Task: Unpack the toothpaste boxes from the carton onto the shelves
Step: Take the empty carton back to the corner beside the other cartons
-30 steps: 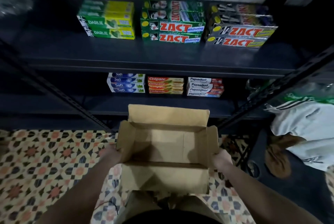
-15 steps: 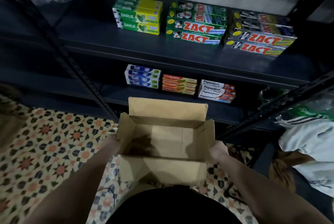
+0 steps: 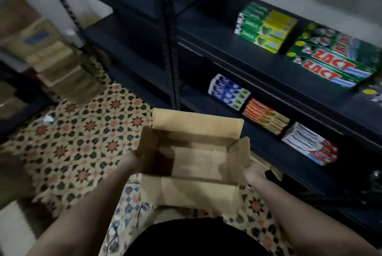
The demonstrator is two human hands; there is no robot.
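Now the carton (image 3: 194, 156) sits in front of me at waist height, flaps standing open, and its inside shows only bare cardboard: no toothpaste boxes left in it that I can see. My left hand (image 3: 134, 162) has its grip clamped on the carton's left wall, fingers folded over the edge, and my right hand (image 3: 253, 173) has its grip clamped on the right wall the same way, so the carton hangs between both, clear of the patterned tile floor (image 3: 82, 131) below. Off to my right the dark shelves (image 3: 227, 34) carry the stock: on the upper level the green and yellow Darlie boxes (image 3: 265, 27) lie beside the green Zact boxes (image 3: 332, 57), and on the lower level the blue Safi boxes (image 3: 228, 91), the red Colgate boxes (image 3: 265, 116) and the Pepsodent boxes (image 3: 310, 144) lie side by side in short stacks. Farther left, other cardboard cartons (image 3: 41, 49) stand stacked against the wall, blurred. I judge the unpacking itself finished, and the step in hand to be disposing of the empty carton. The next move calls for a free spot to set it down, perhaps near those stacked cartons, keeping both hands steady so the loose flaps do not catch the shelf post (image 3: 169, 49).
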